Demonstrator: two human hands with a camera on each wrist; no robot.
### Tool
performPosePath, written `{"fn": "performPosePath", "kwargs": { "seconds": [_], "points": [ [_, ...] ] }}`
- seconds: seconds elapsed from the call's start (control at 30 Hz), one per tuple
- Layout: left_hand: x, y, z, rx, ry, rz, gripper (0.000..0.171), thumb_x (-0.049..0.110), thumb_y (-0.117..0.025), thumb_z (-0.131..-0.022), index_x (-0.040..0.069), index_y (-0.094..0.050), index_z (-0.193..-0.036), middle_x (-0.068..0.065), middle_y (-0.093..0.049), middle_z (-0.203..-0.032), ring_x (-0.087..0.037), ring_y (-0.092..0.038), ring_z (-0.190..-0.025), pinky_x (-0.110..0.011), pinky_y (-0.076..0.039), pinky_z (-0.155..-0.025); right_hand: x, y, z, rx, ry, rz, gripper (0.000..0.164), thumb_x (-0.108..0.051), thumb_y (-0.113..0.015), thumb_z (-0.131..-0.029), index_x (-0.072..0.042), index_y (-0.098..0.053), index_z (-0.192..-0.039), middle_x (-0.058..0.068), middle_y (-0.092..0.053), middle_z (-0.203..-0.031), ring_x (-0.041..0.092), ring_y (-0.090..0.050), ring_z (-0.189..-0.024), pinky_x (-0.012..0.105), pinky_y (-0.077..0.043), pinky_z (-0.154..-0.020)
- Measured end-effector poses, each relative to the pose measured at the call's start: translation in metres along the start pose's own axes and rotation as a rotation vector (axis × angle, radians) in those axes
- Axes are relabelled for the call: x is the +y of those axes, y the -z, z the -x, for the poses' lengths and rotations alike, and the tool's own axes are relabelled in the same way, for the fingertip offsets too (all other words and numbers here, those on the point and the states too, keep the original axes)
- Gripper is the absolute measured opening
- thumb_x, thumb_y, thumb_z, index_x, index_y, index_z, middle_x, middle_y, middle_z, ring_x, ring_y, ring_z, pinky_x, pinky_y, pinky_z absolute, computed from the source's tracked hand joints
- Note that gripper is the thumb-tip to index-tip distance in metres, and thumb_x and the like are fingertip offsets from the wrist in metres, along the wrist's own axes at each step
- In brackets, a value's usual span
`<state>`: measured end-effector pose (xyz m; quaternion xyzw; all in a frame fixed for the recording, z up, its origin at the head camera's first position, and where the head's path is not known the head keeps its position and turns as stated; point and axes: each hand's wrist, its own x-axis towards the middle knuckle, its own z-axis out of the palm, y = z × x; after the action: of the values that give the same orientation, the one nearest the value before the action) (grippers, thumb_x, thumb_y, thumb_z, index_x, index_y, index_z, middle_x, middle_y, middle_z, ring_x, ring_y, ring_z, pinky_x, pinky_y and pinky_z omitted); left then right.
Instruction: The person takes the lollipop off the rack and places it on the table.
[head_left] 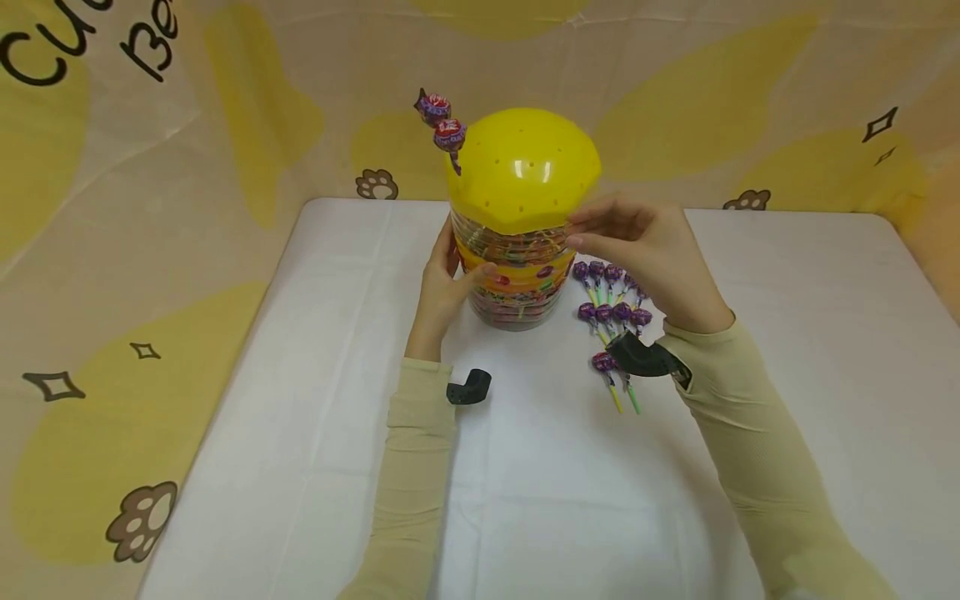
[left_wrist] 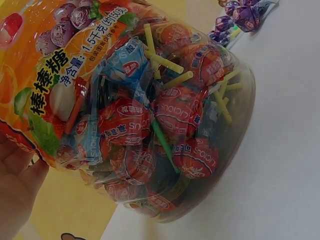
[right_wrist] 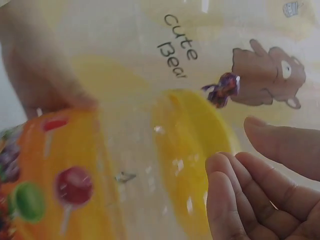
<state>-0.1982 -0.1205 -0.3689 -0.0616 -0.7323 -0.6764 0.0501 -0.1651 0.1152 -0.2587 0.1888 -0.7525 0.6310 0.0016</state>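
Observation:
A clear plastic jar (head_left: 517,312) with an orange fruit-print label and a yellow dome lid (head_left: 532,158) stands on the table. Wrapped lollipops (left_wrist: 175,110) show through its wall in the left wrist view. My left hand (head_left: 442,292) grips the jar's left side, thumb across the label. My right hand (head_left: 652,250) is by the lid's right edge, fingers loosely bent; in the right wrist view nothing shows between its thumb and fingers. Two purple-wrapped lollipops (head_left: 449,135) stick out at the lid's left side. Small holes dot the lid.
Several purple-wrapped lollipops (head_left: 604,313) lie in rows on the white tablecloth (head_left: 555,483), right of the jar and partly under my right hand and wrist. A yellow patterned cloth (head_left: 697,100) hangs behind the table and along its left side.

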Motion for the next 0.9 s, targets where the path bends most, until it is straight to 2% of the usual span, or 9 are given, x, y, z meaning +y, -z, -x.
{"fn": "performPosePath", "kwargs": {
  "seconds": [0.2, 0.5, 0.6, 0.77, 0.9],
  "points": [
    [0.001, 0.000, 0.000, -0.008, 0.003, 0.005, 0.118, 0.067, -0.067, -0.059, 0.015, -0.017, -0.152, -0.002, -0.024, -0.154, -0.014, -0.026, -0.139, -0.024, -0.024, -0.112, -0.023, -0.014, -0.012, -0.007, 0.027, 0.043, 0.022, -0.013, -0.074, -0.083, -0.002, -0.069, -0.101, 0.009, -0.069, -0.096, 0.028, -0.064, -0.086, 0.027, -0.054, -0.079],
    [0.001, 0.001, -0.001, -0.011, 0.016, -0.015, 0.114, 0.067, -0.065, -0.061, 0.018, -0.018, -0.152, 0.000, -0.026, -0.154, -0.013, -0.027, -0.138, -0.028, -0.023, -0.113, -0.040, -0.035, -0.036, 0.021, 0.107, 0.028, 0.020, -0.008, -0.073, -0.083, 0.001, -0.069, -0.100, 0.009, -0.069, -0.097, 0.021, -0.066, -0.087, 0.029, -0.054, -0.083],
    [0.002, 0.001, -0.001, -0.010, 0.024, -0.023, 0.105, 0.059, -0.066, -0.067, 0.019, -0.018, -0.152, 0.001, -0.026, -0.154, -0.012, -0.027, -0.138, -0.030, -0.023, -0.113, -0.044, -0.042, -0.044, 0.042, 0.117, -0.005, 0.020, -0.006, -0.073, -0.082, 0.002, -0.069, -0.100, 0.010, -0.068, -0.098, 0.020, -0.066, -0.089, 0.029, -0.053, -0.085],
    [0.001, 0.002, -0.001, -0.004, 0.050, -0.032, 0.085, 0.035, -0.068, -0.084, 0.021, -0.019, -0.152, 0.003, -0.025, -0.154, -0.010, -0.024, -0.139, -0.028, -0.023, -0.113, -0.047, -0.055, -0.059, 0.072, 0.153, -0.057, 0.022, -0.004, -0.073, -0.081, 0.004, -0.068, -0.101, 0.012, -0.068, -0.103, 0.020, -0.066, -0.092, 0.029, -0.052, -0.087],
    [0.002, 0.002, -0.002, 0.001, 0.053, -0.030, 0.080, 0.021, -0.067, -0.089, 0.020, -0.019, -0.152, 0.003, -0.023, -0.155, -0.010, -0.022, -0.140, -0.026, -0.022, -0.113, -0.047, -0.065, -0.068, 0.096, 0.187, -0.056, 0.024, -0.005, -0.074, -0.081, 0.005, -0.068, -0.103, 0.013, -0.068, -0.102, 0.019, -0.066, -0.091, 0.027, -0.052, -0.087]
  ]
}}
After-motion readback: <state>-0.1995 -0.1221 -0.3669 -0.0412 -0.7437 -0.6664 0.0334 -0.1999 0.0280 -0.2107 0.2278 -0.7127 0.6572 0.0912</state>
